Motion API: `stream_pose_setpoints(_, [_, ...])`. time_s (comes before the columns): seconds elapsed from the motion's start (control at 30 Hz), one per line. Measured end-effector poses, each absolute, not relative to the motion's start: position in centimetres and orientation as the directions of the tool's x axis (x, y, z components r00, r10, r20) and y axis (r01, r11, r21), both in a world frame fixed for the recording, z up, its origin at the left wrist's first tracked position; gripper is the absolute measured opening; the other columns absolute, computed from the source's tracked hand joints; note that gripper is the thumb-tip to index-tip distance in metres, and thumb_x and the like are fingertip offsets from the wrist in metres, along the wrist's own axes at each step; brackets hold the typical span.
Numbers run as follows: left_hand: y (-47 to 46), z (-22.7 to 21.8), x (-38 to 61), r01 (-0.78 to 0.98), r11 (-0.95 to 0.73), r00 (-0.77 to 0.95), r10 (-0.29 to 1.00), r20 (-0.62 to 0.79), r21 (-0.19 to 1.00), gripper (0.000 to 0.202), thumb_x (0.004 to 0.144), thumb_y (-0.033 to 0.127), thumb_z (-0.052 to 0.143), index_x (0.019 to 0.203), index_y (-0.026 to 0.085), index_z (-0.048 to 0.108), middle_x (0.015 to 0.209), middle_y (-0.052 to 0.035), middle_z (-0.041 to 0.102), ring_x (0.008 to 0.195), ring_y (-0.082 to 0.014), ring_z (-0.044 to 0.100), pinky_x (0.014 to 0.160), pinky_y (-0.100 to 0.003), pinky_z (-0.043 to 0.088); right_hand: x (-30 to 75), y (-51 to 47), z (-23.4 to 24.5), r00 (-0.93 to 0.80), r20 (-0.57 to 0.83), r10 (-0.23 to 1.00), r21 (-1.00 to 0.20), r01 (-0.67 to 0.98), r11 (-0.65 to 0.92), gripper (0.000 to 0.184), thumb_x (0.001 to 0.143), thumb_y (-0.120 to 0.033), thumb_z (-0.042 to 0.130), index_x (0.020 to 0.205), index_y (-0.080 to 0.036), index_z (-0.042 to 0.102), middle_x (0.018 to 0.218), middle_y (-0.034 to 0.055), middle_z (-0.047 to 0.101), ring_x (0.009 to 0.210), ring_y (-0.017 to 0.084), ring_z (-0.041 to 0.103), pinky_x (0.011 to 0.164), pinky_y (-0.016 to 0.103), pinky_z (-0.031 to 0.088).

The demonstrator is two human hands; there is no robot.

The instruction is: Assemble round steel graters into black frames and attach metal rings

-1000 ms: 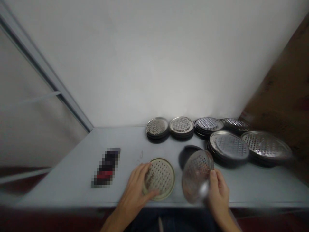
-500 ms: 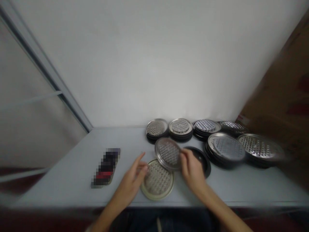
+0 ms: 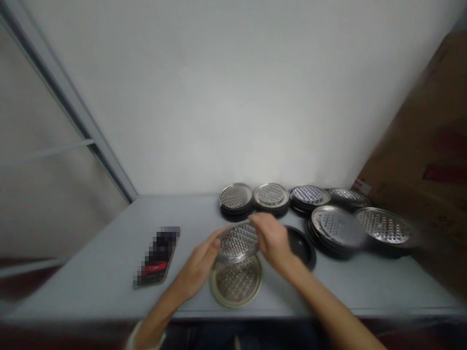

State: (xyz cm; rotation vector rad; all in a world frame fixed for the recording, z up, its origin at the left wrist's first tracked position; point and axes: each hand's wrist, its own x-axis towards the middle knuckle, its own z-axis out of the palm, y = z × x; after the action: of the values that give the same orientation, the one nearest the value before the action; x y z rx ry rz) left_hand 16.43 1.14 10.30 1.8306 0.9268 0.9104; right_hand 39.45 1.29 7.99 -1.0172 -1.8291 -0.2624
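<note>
Both hands hold a round perforated steel grater disc by its rim, tilted slightly, just above a gold-rimmed perforated disc lying flat on the table. My left hand grips the disc's left edge, and my right hand covers its upper right edge. The held disc hides the top of the lower one. To the right of my right hand lies a dark round disc, partly hidden by that hand.
Several stacks of perforated metal discs line the back and right of the grey table. A pixelated flat object with a red band lies to the left. A cardboard box stands at the right, beside a white wall.
The steel disc has moved left, from my right hand alone to both hands, and now hangs over the gold-rimmed disc. My left hand has risen from the table to grip it.
</note>
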Motion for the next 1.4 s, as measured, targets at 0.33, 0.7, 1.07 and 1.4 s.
stream_pose_setpoints(0.33, [1.7,9.2,14.7,0.345,-0.399,0.262,0.910,0.321,0.850,0.047,0.098,0.051,0.051,0.123,0.018,0.071,0.130,-0.0108,0.071,0.124,-0.0279,0.062,0.115,-0.042,0.041,38.5,1.2,7.5,-0.174,0.764,0.621,-0.353,0.693,0.629,0.033,0.103,-0.019,0.048,0.135,-0.021,0.058,0.123,0.0129,0.066,0.118,0.025,0.061,0.101,0.043,0.055])
stream_pose_setpoints(0.7, [3.9,7.8,10.1,-0.348,-0.001,-0.296,0.949,-0.109,0.938,0.015,0.082,0.030,0.071,0.090,0.017,0.071,0.094,-0.0047,0.075,0.092,-0.0190,0.070,0.087,-0.028,0.057,38.3,-8.2,3.2,-0.413,0.396,0.820,-0.409,0.720,0.561,0.020,0.097,-0.026,0.059,0.116,-0.022,0.064,0.123,0.0089,0.069,0.126,0.028,0.055,0.110,0.047,0.045])
stream_pose_setpoints(1.07, [3.1,6.3,11.2,-0.130,-0.179,-0.451,0.887,0.103,0.975,0.040,0.086,0.045,0.068,0.115,0.017,0.067,0.111,-0.0055,0.074,0.112,-0.0229,0.066,0.105,-0.037,0.049,38.2,-8.6,3.2,-0.409,0.262,0.874,-0.445,0.753,0.485,0.046,0.097,-0.037,0.061,0.142,-0.026,0.055,0.148,0.0059,0.057,0.135,0.030,0.049,0.116,0.048,0.040])
stream_pose_setpoints(1.4, [-2.0,3.6,14.7,0.399,-0.733,0.383,0.679,0.626,0.551,0.032,0.099,0.022,0.055,0.127,0.027,0.069,0.128,-0.0050,0.073,0.125,-0.0239,0.064,0.112,-0.040,0.047,39.5,-9.8,1.6,-0.484,0.207,0.850,-0.362,0.769,0.527,0.063,0.096,-0.032,0.059,0.156,-0.026,0.037,0.157,0.0061,0.047,0.134,0.031,0.052,0.113,0.051,0.045])
